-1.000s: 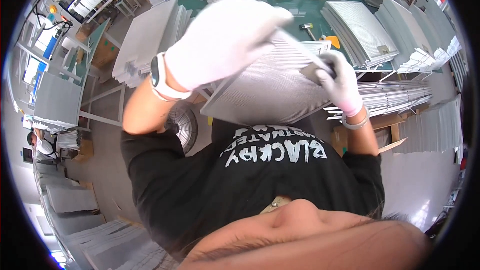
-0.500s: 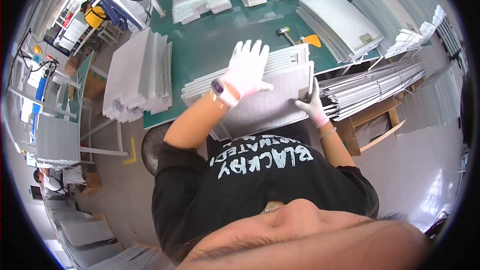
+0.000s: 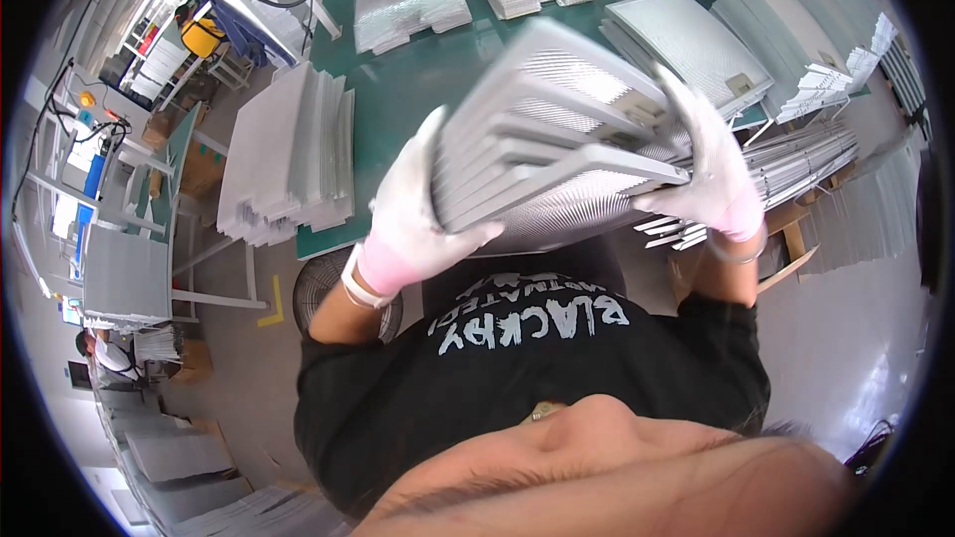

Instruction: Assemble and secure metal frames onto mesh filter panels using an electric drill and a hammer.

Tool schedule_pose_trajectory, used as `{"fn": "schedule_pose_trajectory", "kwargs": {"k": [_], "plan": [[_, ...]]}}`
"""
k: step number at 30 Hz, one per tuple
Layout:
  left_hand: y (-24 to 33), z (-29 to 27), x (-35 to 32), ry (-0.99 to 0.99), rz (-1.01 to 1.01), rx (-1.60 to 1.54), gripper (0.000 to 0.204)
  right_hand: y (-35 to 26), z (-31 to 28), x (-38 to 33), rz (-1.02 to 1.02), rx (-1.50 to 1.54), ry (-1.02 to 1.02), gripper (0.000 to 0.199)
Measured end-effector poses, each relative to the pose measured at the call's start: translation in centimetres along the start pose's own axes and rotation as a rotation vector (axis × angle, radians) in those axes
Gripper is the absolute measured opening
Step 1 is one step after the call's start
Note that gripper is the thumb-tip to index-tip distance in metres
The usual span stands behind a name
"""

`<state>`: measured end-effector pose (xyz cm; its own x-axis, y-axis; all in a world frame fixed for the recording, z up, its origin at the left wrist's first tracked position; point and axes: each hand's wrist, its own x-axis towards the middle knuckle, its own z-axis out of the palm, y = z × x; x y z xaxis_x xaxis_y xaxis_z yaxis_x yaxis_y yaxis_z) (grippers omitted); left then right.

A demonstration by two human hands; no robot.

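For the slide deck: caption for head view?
Gloved left hand and right hand grip a panel stack above the green table.

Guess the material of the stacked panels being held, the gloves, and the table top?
Stack of panels: likely aluminium, matte silver frames around fine ribbed mesh, though motion blur leaves it open. Gloves on left hand and right hand: white knit fabric with pink cuffs, probably cotton or nylon. Table: covered in a smooth, slightly glossy green mat, rubber or vinyl by its look.
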<state>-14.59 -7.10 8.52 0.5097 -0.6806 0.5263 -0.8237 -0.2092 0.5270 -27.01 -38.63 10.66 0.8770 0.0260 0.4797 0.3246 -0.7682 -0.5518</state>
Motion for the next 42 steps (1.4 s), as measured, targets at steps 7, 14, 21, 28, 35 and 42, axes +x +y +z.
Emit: {"fn": "schedule_pose_trajectory", "kwargs": {"k": [7,14,21,28,35,42], "plan": [[-10.6,5.4,-15.1,0.344,-0.411,-0.678,0.117,-3.5,8.2,5.7,-0.309,-0.112,-0.34,0.096],[-13.6,3.5,-17.7,0.389,-0.505,-0.644,0.106,0.0,6.8,9.8,-0.388,-0.172,-0.285,0.106],[-14.6,4.7,-17.0,0.509,-0.416,-0.799,0.092,12.8,21.2,-2.7,0.287,1.137,-0.13,0.141],[-16.8,5.6,-16.8,0.495,-0.378,-0.754,0.092,10.1,20.5,-3.3,0.383,1.068,-0.096,0.074],[-15.6,5.8,-16.9,0.317,-0.292,-0.654,0.105,10.4,16.6,-2.2,-0.047,0.338,-0.1,0.069],[-17.8,8.2,-17.3,0.321,-0.503,-0.931,0.118,14.9,19.9,-4.3,0.392,0.996,-0.159,0.116]]}}
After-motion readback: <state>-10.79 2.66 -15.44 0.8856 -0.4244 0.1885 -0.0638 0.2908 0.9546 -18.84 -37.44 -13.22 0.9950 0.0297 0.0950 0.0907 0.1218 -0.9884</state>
